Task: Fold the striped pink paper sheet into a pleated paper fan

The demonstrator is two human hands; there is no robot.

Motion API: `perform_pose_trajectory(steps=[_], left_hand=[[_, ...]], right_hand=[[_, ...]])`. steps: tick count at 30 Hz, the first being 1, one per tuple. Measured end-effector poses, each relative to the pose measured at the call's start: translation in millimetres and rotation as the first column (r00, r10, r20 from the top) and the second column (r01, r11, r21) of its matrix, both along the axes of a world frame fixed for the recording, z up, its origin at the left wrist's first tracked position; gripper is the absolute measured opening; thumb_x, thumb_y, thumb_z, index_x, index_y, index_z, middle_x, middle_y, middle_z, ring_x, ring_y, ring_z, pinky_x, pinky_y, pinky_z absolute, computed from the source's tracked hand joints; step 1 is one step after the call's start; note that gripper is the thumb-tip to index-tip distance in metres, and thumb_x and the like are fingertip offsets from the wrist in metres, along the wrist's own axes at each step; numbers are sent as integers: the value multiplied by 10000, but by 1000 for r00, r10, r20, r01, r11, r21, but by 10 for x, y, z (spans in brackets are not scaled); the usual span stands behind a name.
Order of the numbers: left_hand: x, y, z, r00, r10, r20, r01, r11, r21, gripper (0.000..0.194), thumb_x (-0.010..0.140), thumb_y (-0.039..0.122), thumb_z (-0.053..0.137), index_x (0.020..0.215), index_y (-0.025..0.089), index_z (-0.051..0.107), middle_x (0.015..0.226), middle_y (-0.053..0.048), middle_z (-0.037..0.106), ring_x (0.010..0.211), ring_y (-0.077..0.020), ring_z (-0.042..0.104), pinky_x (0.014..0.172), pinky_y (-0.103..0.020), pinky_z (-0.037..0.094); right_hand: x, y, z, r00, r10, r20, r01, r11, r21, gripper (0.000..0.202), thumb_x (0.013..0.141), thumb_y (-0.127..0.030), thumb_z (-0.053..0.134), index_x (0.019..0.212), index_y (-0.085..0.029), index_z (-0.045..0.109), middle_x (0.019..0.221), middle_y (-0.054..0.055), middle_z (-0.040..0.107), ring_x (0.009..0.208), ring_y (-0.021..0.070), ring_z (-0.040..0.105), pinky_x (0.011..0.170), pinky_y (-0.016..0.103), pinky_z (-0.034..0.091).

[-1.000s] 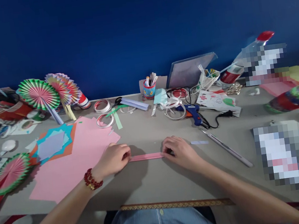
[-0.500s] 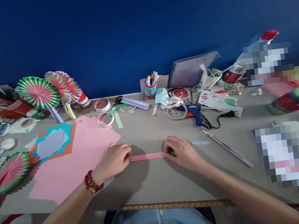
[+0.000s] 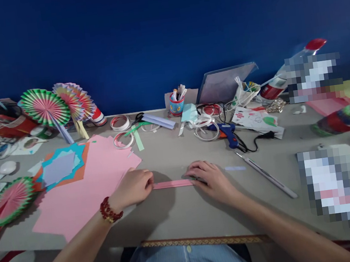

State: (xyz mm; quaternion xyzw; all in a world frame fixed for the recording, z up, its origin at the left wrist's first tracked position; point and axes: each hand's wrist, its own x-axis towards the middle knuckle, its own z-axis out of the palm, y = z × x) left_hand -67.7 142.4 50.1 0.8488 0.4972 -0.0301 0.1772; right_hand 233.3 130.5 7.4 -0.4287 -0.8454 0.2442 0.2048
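A narrow folded strip of pink paper (image 3: 174, 184) lies across the table in front of me. At its left end, my left hand (image 3: 136, 185) is closed, with the fingertips pinching the paper against the tabletop. My right hand (image 3: 212, 180) is at the other end, its curled fingers reaching over the strip and its thumb low beside the edge. The fingers cover the strip's right tip. Large pink sheets (image 3: 83, 199) lie beside my left forearm. To the right of my right hand are a small pale lilac paper strip (image 3: 235, 168) and a grey utility knife (image 3: 266, 174).
Pleated paper fans (image 3: 45, 107) and a stack of coloured paper squares (image 3: 60, 168) are on the left. Along the back are tape rolls (image 3: 120, 123), a pen cup (image 3: 177, 105) and a blue glue gun (image 3: 231, 135) with its cord. A patterned cylinder (image 3: 347, 119) lies at the right.
My right hand's fingers have lifted and stretched a little leftward over the strip, from a tighter pinch at its end. My left hand has stayed in place.
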Motion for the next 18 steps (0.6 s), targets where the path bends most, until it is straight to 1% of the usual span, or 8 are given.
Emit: perform_pose_trajectory(steps=[4, 6, 8, 13, 16, 18], left_hand=[[-13, 22, -10, 1000, -3, -11, 3, 1000, -15, 116, 836, 191, 528, 745, 224, 592, 742, 13, 696, 724, -195, 638, 743, -317, 383], [-28, 21, -26, 1000, -2, -4, 2, 1000, -17, 112, 840, 201, 526, 750, 227, 588, 742, 17, 695, 725, -192, 637, 747, -313, 384], [-39, 16, -36, 1000, -1, 2, 1, 1000, -18, 111, 848, 211, 525, 755, 229, 583, 739, 22, 692, 713, -189, 631, 750, -312, 385], [-18, 2, -5, 1000, -19, -1, 19, 1000, -10, 116, 859, 207, 517, 758, 226, 570, 750, 15, 688, 718, -188, 623, 733, -310, 377], [-16, 2, -4, 1000, -29, 7, 29, 1000, -12, 127, 866, 192, 504, 755, 220, 560, 758, 14, 681, 718, -182, 618, 723, -309, 375], [-50, -1, -34, 1000, -11, 28, 11, 1000, -8, 125, 873, 200, 511, 758, 217, 555, 739, 19, 666, 700, -177, 612, 721, -308, 384]], right_hand=[[8, -19, -2, 997, 61, 55, -63, 997, 35, 452, 928, -81, 518, 1204, -385, 708, 1324, 46, 600, 1182, 240, 542, 972, 409, 425], [20, -13, -14, 993, 83, 81, -88, 995, 53, 492, 927, -68, 522, 1204, -429, 709, 1361, 29, 589, 1207, 243, 531, 982, 417, 423], [37, -1, -29, 987, 103, 125, -113, 991, 77, 490, 933, -84, 547, 1206, -459, 703, 1388, 20, 583, 1211, 253, 529, 973, 428, 427], [80, 27, -46, 949, 166, 267, -206, 970, 130, 512, 926, -117, 600, 1285, -479, 646, 1425, 28, 579, 1176, 285, 543, 936, 460, 432], [94, 28, -52, 944, 177, 280, -226, 962, 152, 506, 924, -121, 604, 1288, -471, 643, 1427, 24, 580, 1175, 279, 543, 944, 450, 428], [96, 21, -59, 942, 175, 285, -228, 960, 165, 481, 934, -136, 597, 1289, -457, 644, 1430, 21, 579, 1180, 273, 536, 953, 444, 422]])
